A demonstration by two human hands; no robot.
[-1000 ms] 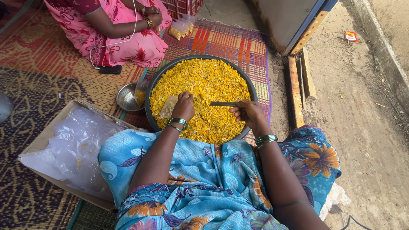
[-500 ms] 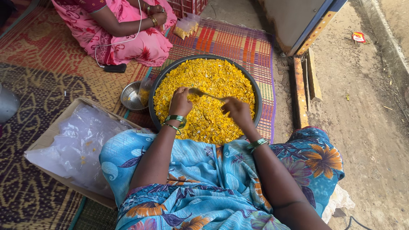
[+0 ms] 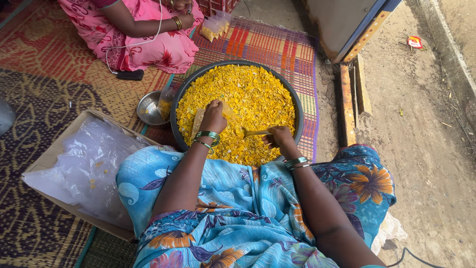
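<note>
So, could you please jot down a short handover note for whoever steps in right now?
Left hand: holds a small clear bag open over the big round pan.
Right hand: grips a spoon, its bowl in the yellow snack mix.
Nearby: a steel bowl left of the pan, a cardboard box of clear plastic.
Done: filled packets lie beyond the pan.
Left: the pan is nearly full.

Small bowl (image 3: 148,109) left of big pan (image 3: 297,106) (box (image 3: 52,159) nearer).

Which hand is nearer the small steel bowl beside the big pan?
Left. The left hand holds a clear pouch over the pan's near-left part, not far from the small steel bowl. The right hand grips a spoon farther right.
</note>
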